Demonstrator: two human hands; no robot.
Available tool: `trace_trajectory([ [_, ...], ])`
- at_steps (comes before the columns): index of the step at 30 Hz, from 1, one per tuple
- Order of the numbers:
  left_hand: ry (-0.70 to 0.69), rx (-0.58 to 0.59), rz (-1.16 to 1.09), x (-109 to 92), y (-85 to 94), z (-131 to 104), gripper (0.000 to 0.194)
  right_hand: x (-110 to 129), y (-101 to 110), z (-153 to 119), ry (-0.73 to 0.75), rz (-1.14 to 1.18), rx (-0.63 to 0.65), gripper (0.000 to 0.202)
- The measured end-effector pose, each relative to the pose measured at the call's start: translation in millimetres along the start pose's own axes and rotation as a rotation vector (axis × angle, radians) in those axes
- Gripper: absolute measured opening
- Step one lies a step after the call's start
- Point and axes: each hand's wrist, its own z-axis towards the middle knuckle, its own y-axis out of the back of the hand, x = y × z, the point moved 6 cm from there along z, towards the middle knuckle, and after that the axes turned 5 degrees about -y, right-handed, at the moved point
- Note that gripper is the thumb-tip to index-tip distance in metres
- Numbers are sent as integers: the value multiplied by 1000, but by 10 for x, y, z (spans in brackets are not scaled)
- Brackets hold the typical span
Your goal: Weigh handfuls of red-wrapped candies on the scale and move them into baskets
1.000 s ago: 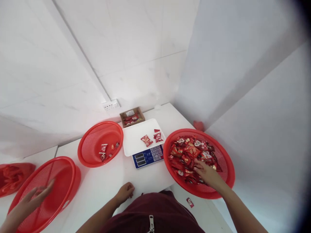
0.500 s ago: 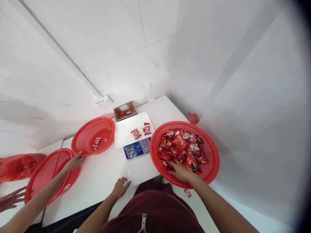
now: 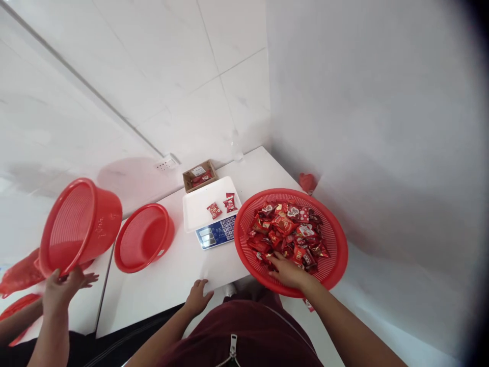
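A large red mesh basket [image 3: 338, 244] full of small red wrapped sweets [image 3: 284, 224] is in front of me on the right, jutting past the table's front edge. My right hand [image 3: 288, 271] reaches over its near rim and rests on the sweets, fingers stretched and thumb apart; no packet is clearly gripped. At the table's front edge lies my left hand [image 3: 197, 298], thumb and fingers apart, holding nothing. Beyond it is a scale with a white tray [image 3: 196, 206] and a blue keypad panel [image 3: 216, 233]. Several sweets [image 3: 229, 204] lie on the tray's right part.
On the left, a co-worker's hand [image 3: 63, 288] holds up a tilted red basket [image 3: 105, 216]. Another red basket [image 3: 166, 232] stands on the white table [image 3: 179, 270]. Behind the scale is a cardboard box [image 3: 187, 181] with red packets. Walls bound the back and right.
The co-worker has lifted one red basket up and left, leaving another on the table. The sweets seen in the back basket are now out of sight. My hands have hardly moved.
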Motion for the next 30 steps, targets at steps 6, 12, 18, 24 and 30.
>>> trace_trajectory([
  [6, -119, 49, -20, -348, 80, 213, 36, -13, -22, 33, 9, 7, -9, 55],
  [12, -170, 118, -98, -439, -3, 119, 37, -70, -85, 119, -10, -8, -23, 58],
  [18, -173, 264, -203, -337, -103, -42, 31, 6, -98, 135, -37, -2, -122, 41],
  [24, -356, 274, -266, -489, 150, 123, 34, 56, -45, 43, -168, 35, -306, 31],
  [30, -491, 203, -362, -727, 546, 308, 33, 19, -99, -89, -248, 93, -405, 26],
])
